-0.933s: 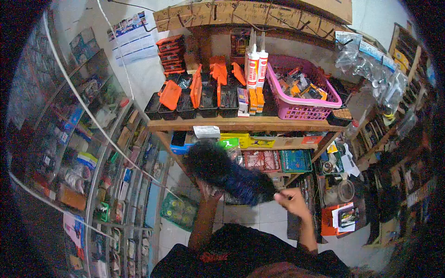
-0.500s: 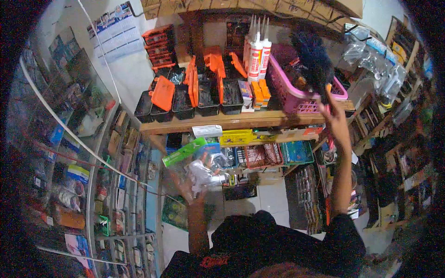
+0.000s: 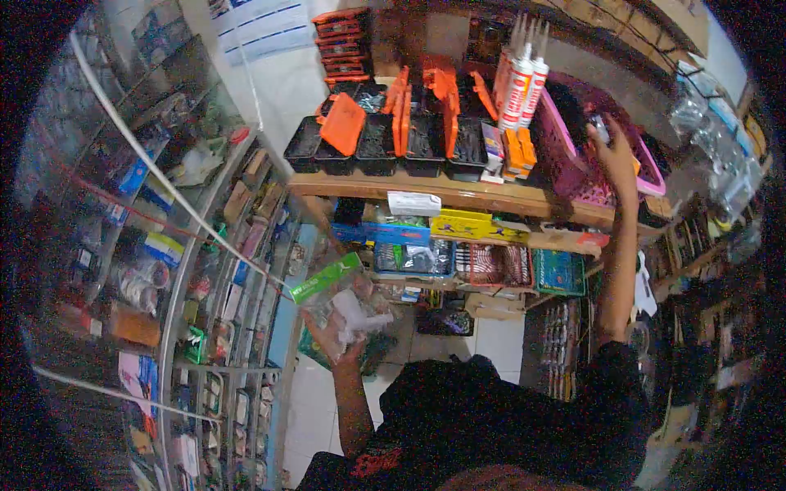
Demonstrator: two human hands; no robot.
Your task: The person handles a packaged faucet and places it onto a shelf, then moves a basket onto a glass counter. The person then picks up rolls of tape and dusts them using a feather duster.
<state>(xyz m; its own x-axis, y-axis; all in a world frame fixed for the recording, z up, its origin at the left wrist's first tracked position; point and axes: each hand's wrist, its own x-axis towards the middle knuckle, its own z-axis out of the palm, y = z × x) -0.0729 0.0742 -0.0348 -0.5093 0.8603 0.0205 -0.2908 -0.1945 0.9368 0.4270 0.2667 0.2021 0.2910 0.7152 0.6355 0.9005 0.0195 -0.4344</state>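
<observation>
Head view: a wooden desk [image 3: 458, 189] is seen across the middle; the two hands are held well apart, one lower in view than its edge, one above it.
Left hand [image 3: 334, 342]: closed on a clear packet [image 3: 358, 315] with a green header card [image 3: 327, 277]; a pale item is seen inside, too blurred to be named.
Packet: held over the tiled floor [image 3: 499, 344]; it could be dropped if only slick film is pinched.
Right hand [image 3: 614, 143]: reached over the pink basket [image 3: 558, 135], with bent fingers at a small pale item [image 3: 601, 128]; whether it is gripped or merely touched cannot be told.
Pink basket: set at the desk's right end, near the front edge; its dark contents are partly hidden. It could be tipped or dragged off if its rim is pressed by the forearm.
Sealant tubes [image 3: 521, 92]: stood upright just beside the basket; being tall and narrow, they could be toppled by a sideways shove of it.
Orange-lidded boxes [image 3: 341, 127]: lined up left of the tubes, lids raised; their contents could be spilled if the row is struck.
</observation>
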